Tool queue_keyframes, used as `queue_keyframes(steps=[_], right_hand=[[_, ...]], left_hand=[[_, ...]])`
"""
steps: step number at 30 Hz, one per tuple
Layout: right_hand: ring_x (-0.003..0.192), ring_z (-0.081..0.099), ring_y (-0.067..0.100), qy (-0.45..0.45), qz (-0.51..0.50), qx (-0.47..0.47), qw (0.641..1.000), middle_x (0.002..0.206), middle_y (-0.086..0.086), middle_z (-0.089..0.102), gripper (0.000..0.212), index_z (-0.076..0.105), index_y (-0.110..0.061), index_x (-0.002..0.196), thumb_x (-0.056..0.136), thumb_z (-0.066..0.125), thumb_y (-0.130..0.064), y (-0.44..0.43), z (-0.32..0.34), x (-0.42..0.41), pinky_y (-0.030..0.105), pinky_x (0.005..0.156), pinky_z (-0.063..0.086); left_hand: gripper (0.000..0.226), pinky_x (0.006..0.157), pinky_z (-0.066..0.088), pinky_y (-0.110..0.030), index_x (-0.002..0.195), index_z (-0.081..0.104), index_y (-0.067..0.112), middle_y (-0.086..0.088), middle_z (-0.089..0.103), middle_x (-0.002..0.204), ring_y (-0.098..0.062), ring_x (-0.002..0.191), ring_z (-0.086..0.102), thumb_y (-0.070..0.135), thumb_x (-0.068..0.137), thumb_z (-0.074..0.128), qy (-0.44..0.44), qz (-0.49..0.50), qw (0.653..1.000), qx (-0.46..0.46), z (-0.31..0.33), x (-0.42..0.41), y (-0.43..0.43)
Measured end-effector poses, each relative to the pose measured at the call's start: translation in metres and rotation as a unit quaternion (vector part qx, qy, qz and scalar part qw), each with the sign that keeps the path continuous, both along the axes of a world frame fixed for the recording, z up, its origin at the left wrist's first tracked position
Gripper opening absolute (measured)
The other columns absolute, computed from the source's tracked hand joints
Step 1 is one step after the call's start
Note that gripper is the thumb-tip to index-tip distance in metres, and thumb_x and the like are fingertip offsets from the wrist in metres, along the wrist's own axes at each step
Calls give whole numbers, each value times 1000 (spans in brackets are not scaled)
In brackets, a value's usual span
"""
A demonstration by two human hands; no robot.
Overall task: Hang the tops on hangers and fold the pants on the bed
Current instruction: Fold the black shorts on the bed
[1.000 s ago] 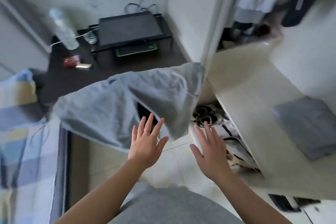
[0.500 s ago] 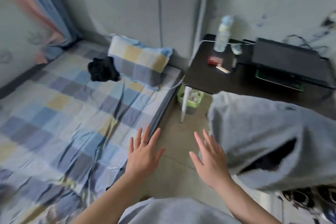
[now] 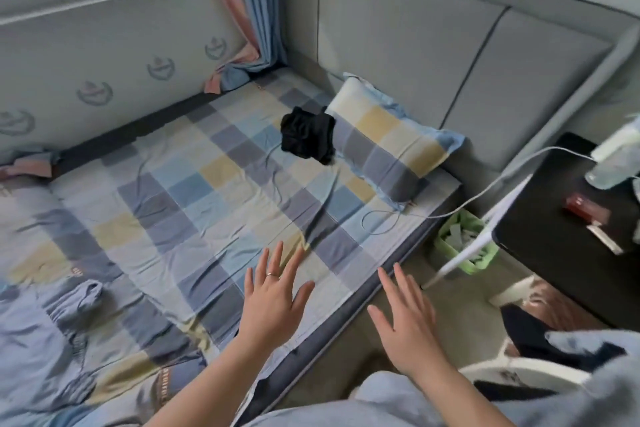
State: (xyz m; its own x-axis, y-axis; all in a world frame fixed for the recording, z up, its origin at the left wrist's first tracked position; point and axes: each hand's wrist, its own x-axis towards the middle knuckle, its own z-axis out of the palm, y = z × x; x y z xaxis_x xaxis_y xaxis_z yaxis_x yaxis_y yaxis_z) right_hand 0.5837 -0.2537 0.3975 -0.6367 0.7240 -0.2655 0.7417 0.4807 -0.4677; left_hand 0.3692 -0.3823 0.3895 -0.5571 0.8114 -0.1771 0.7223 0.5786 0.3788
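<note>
Fig. Head view, person standing at bed edge. Left hand (image 3: 273, 291) and right hand (image 3: 408, 326) both open, fingers straight and spread, palms down, holding nothing. Left hand w/ ring hovers over the near strip of the checked bed (image 3: 194, 191); right hand hovers over the floor just beside the mattress edge.

Black garment (image 3: 307, 139): crumpled heap on the bed, touching the near end of the checked pillow (image 3: 388, 142), well apart from both hands, ahead and toward the headboard. Top or pants: cannot tell from the heap.

Grey garment (image 3: 595, 354): bunched at lower right, near the right forearm, over a dark cloth and a white curved frame (prob. a chair).

Handling (judgement): black garment is light, soft, limp, not fragile; won't keep shape when lifted. Best to pinch an edge, i.e. waistband or shoulder seam, w/ both hands and shake it open, then lay flat on the sheet. A reach or lean fwd is needed first.

Also: black bench (image 3: 561, 239) at right, green bin (image 3: 460, 243) beside it.
</note>
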Motion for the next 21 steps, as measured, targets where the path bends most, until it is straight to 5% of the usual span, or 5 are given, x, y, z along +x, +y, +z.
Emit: queue_keyframes(steps=[13, 21], right_hand=[[152, -17, 13, -43, 96, 4, 994, 162, -18, -22, 64, -4, -45, 156, 103, 29, -56, 215, -4, -127, 46, 123, -2], [152, -18, 12, -53, 125, 4, 991, 166, -15, -18, 65, -3, -43, 158, 104, 31, -53, 326, -8, -192, 49, 122, -1]], left_hand=[[74, 123, -7, -46, 157, 4, 47, 8, -10, 168, -18, 153, -17, 75, 88, 3, -29, 74, 997, 0, -19, -90, 182], [62, 123, -5, -45, 157, 8, 46, 6, -6, 169, -19, 154, -13, 64, 100, 24, -36, 81, 996, -22, -31, -145, 283]])
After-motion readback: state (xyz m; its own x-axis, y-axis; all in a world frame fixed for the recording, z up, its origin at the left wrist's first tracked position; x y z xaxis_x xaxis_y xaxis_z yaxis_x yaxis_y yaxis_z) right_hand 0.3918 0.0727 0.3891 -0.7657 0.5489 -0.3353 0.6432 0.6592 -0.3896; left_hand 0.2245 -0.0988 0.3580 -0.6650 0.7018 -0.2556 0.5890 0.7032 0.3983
